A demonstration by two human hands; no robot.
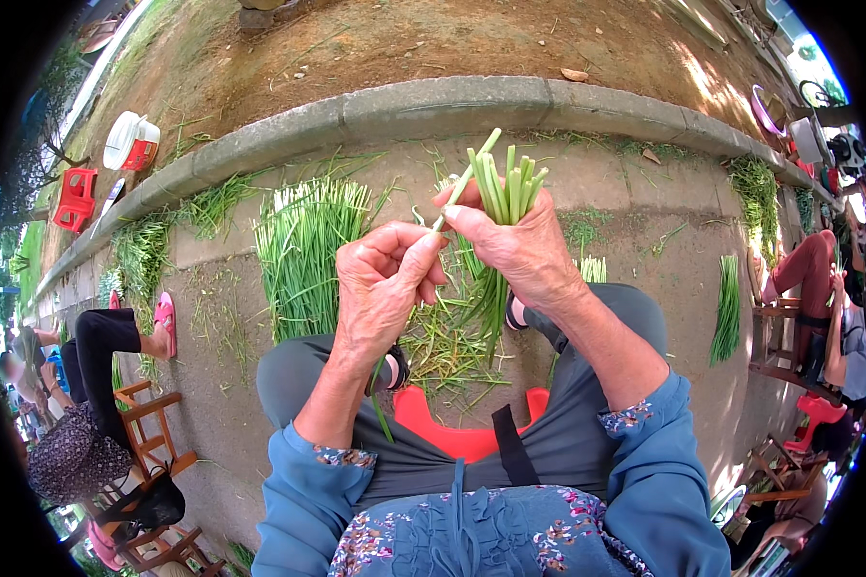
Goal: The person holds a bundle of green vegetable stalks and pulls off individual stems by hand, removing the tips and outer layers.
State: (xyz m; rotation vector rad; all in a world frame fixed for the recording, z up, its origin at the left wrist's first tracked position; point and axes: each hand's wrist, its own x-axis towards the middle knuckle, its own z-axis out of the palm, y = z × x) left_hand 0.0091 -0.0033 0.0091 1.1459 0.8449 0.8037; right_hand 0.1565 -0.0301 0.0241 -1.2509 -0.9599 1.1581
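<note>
My right hand (524, 242) is wrapped round a bunch of long green stalks (506, 188), their cut ends standing up above the fingers and their lower lengths hanging beneath. One paler stalk (464, 181) slants out on the left side, between the right thumb and forefinger. Close by, my left hand (387, 274) is closed in a pinch at the lower end of this stalk. A large heap of similar green stalks (308, 245) lies on the pavement to the left. Between my feet are loose trimmings (445, 351), partly hidden by the hands.
A concrete kerb (433, 111) curves across beyond the heap, with bare soil behind it. A red plastic stool (74, 200) and a white bucket (125, 141) stand far left. Another stalk bundle (726, 308) lies to the right. Seated people are at both sides, near wooden chairs (149, 428).
</note>
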